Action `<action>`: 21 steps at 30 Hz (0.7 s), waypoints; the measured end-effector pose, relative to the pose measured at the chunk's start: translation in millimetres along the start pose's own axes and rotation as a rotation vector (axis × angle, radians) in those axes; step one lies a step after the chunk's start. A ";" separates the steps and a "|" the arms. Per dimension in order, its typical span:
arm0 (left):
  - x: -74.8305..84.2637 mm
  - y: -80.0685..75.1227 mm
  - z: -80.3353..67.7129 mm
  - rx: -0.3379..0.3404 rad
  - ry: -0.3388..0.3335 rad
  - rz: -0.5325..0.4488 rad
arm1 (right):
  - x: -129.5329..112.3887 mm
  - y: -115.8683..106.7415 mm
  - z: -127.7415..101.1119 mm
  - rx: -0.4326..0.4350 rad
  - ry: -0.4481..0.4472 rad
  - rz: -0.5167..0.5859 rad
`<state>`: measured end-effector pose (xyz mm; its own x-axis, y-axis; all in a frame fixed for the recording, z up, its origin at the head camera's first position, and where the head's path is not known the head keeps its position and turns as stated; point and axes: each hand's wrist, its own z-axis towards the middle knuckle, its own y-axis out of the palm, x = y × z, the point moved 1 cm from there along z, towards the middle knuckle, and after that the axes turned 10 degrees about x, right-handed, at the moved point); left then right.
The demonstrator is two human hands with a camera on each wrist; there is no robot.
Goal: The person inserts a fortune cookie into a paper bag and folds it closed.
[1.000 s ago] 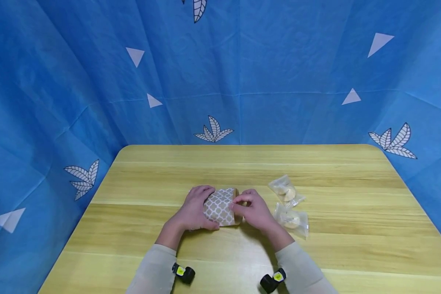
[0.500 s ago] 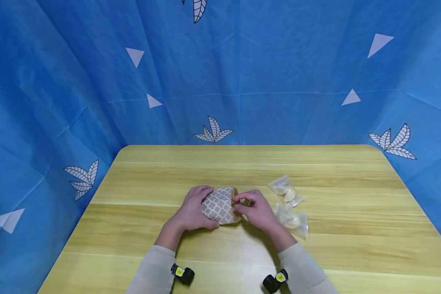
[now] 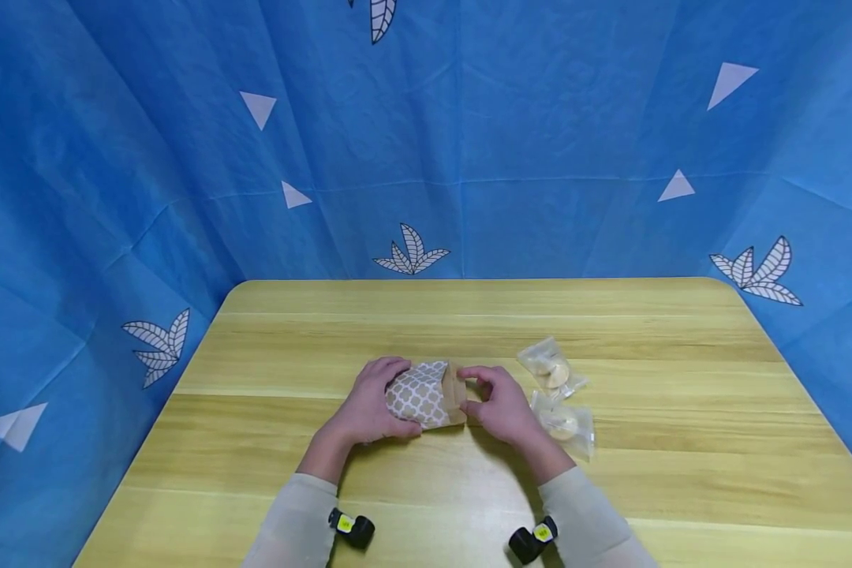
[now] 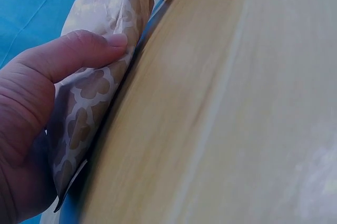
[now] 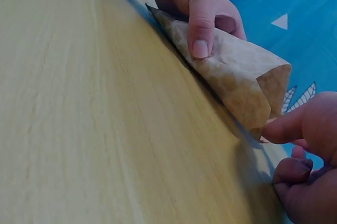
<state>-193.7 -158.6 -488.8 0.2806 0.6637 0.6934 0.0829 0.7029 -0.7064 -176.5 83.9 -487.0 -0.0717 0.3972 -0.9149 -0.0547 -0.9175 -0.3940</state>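
A small brown paper bag with a white lattice print lies on its side, its mouth facing right. My left hand grips its closed end from the left. In the left wrist view the left thumb presses along the patterned face. At the mouth, my right hand holds the plain brown lip with curled thumb and index finger. The right wrist view shows the bag's mouth gaping, with a right fingertip at its lower corner. What lies inside the bag is hidden.
Two clear plastic packets lie right of the right hand, one farther back and one nearer, each with a round pale piece inside. They touch or overlap. The wooden table ends at a blue patterned curtain.
The bag has shifted slightly left with the left hand. The right fingertips have moved from over the printed edge to the lip's right side, so more brown inner paper shows.
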 end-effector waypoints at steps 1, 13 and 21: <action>0.3 0.3 0.1 -0.001 0.000 0.000 | -0.4 -0.1 0.1 -0.001 0.003 0.000; 1.5 -0.2 0.1 -0.002 0.018 0.014 | -23.6 -32.9 -7.2 -0.027 -0.116 -0.011; 0.9 0.5 0.0 0.002 0.001 0.002 | -18.9 -78.0 -15.5 -0.019 -0.121 -0.108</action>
<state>-193.4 -157.7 -488.5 0.2814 0.6650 0.6918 0.0806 0.7020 -0.7076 -155.4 147.7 -440.4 -0.1858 0.4919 -0.8506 -0.0496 -0.8692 -0.4919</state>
